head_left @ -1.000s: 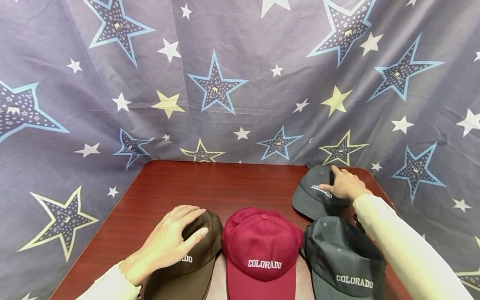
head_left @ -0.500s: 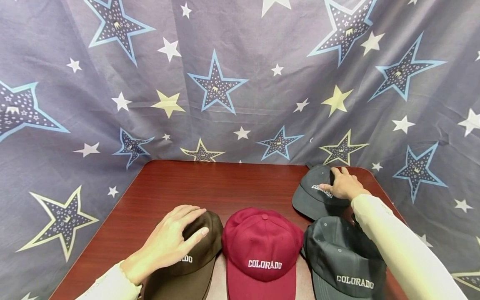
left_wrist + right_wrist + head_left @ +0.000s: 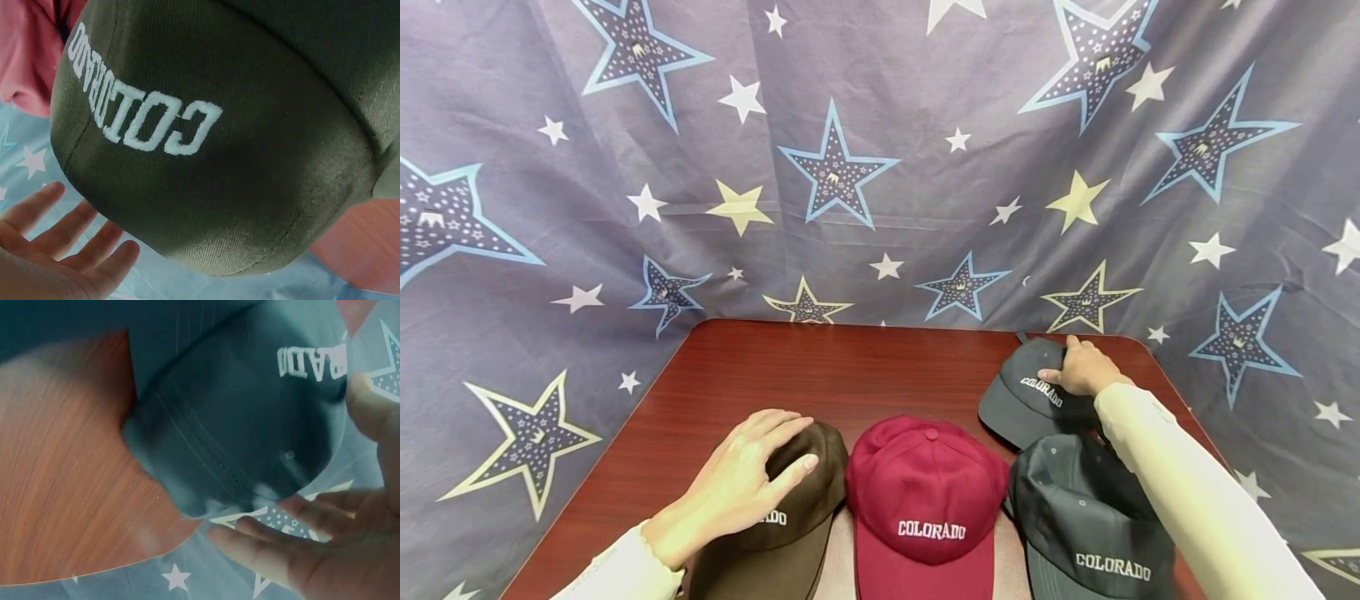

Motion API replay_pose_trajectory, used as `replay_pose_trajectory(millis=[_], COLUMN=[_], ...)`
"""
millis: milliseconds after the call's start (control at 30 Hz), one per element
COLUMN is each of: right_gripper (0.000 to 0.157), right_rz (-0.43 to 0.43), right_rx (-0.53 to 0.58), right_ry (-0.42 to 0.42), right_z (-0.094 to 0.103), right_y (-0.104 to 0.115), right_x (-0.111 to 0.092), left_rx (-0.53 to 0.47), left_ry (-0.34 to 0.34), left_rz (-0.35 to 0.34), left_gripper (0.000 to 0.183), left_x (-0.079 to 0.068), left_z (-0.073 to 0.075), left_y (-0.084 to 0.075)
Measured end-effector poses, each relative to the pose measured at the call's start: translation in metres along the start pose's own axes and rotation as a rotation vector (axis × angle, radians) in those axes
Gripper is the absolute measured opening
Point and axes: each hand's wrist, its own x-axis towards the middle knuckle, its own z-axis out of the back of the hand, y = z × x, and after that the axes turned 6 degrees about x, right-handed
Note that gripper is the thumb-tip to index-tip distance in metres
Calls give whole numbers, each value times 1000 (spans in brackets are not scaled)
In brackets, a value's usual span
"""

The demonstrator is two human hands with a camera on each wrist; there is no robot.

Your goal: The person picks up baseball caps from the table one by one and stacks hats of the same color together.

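Observation:
My left hand [image 3: 737,475] rests over a brown baseball cap [image 3: 805,467] at front left, fingers relaxed. In the left wrist view its fingertips [image 3: 128,250] lie along the edge of the cap's crown. At the back right, a dark grey baseball cap [image 3: 1022,412] with white COLORADO lettering has my right hand [image 3: 1086,369] on its crown. The thumb is on the front by the lettering. Fairly straight fingers [image 3: 262,553] touch the crown's other side in the right wrist view. The sleeve hides part of this cap.
A red baseball cap [image 3: 925,483] sits at front centre. Beside it is another dark grey cap [image 3: 1075,500], close to my right sleeve [image 3: 1195,483]. All are on a reddish wooden table [image 3: 850,367], backed by a star-patterned cloth [image 3: 895,83].
The back grey cap and my right hand have shifted slightly left and toward me, and the cap's back strap shows more. The left hand stays on the brown cap.

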Motion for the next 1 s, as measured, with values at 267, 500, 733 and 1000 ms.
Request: replay_pose_trajectory(millis=[267,500,733,1000], right_gripper=[72,49,38,36], right_rz=[-81,-116,-110,-117], right_rx=[7,33,53,157], right_ry=[-16,-116,-211,-329], right_z=[-2,-2,0,10], right_y=[7,11,14,25], right_x=[-1,-3,-4,-10], left_rx=[-1,-2,-1,-4], left_ry=[-5,0,-4,-8], left_rz=[-5,-1,-2,-9], left_gripper=[45,45,44,45], left_x=[0,0,1,1], left_z=[-1,0,0,0], left_y=[0,-1,-1,-1])
